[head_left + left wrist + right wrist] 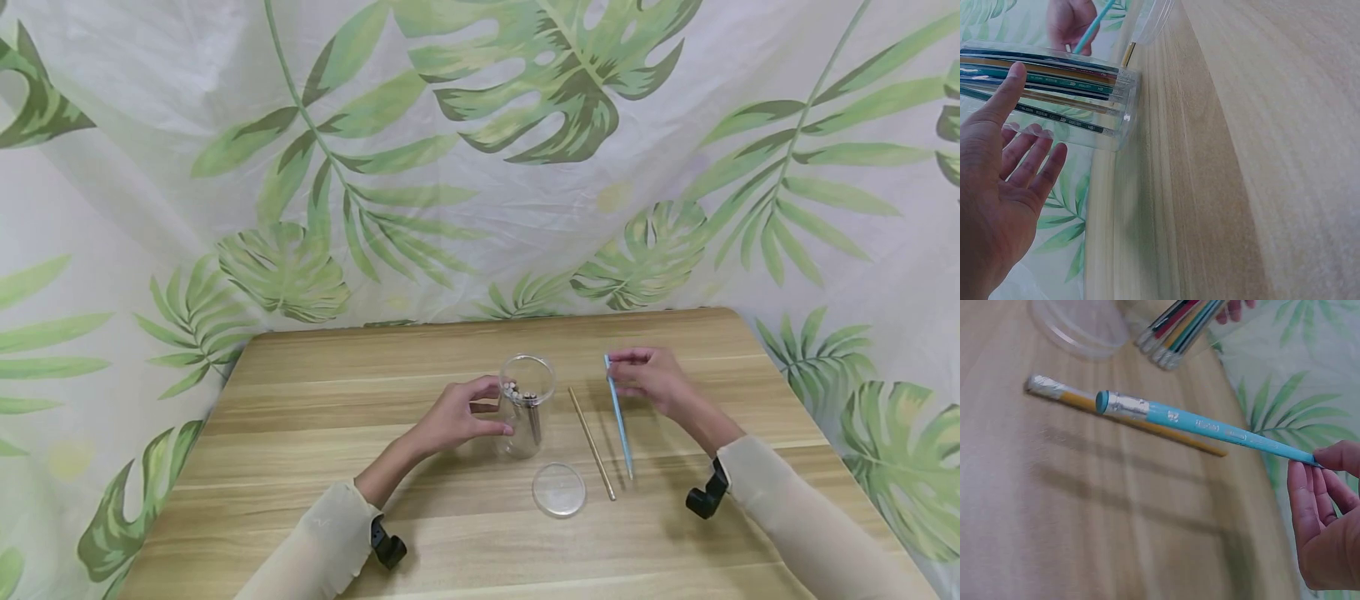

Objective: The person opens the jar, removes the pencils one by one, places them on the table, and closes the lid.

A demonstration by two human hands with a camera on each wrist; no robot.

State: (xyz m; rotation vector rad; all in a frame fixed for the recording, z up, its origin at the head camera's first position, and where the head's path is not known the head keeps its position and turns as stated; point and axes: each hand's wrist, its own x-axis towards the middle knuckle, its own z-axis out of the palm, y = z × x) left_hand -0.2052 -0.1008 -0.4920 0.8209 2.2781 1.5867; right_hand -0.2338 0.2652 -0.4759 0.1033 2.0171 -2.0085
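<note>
My left hand (453, 418) holds a clear plastic jar (517, 448) upright on the table, thumb on the near side and fingers around the far side. Inside stand several pencils (1060, 119), mostly dark green, their silver ends down at the base. My right hand (651, 379) pinches a light blue pencil (1210, 427) near its upper tip between thumb and fingers. That pencil slants above the table, eraser end lowest, and its shadow falls on the wood. Between jar and blue pencil lies a yellow pencil (592, 446) with a silver end towards me.
A round clear lid (558, 490) lies flat in front of the jar. The wooden table (337, 400) reaches back to a hanging cloth (390, 167) printed with green leaves. Black wrist cameras (388, 546) sit on both forearms.
</note>
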